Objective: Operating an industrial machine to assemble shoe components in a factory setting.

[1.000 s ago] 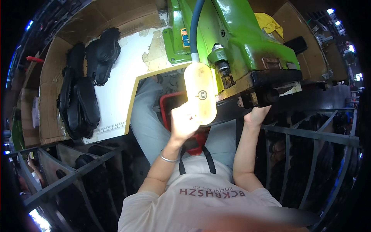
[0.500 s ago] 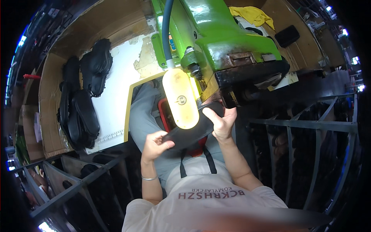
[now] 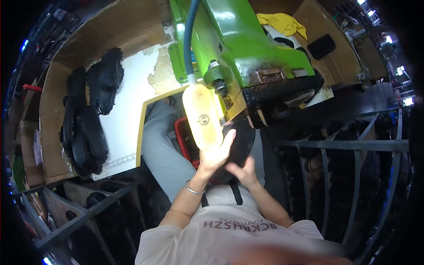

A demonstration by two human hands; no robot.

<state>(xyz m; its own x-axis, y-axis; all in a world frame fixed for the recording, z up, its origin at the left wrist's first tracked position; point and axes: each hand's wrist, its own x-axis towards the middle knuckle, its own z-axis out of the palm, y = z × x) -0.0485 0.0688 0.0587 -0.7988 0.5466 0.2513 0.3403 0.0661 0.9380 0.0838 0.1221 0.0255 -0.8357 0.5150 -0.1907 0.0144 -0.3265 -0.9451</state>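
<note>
A flat black shoe sole (image 3: 240, 148) is tilted lengthways in front of the green machine (image 3: 260, 53), its far end close under the machine's working head. My left hand (image 3: 214, 157) grips the sole's left side, thumb stretched along its edge; its fingers are partly hidden under the yellow oval lamp (image 3: 202, 117). My right hand (image 3: 245, 172) is at the sole's near right part, with thumb and fingers spread apart and not closed round it. The sole's lower end runs down between both hands, over my lap.
Several black shoe soles (image 3: 90, 137) lie piled on the white worktop (image 3: 126, 119), inside cardboard walls (image 3: 53, 132). Behind the machine are a yellow cloth (image 3: 282, 24) and a dark phone-like slab (image 3: 321, 46). Metal racks (image 3: 349, 145) flank me, and a red bin (image 3: 181, 132) stands below.
The sole has turned from slanting crosswise to pointing toward the machine. My left hand has moved right and up beside the lamp; my right hand has come down and loosened from the far end.
</note>
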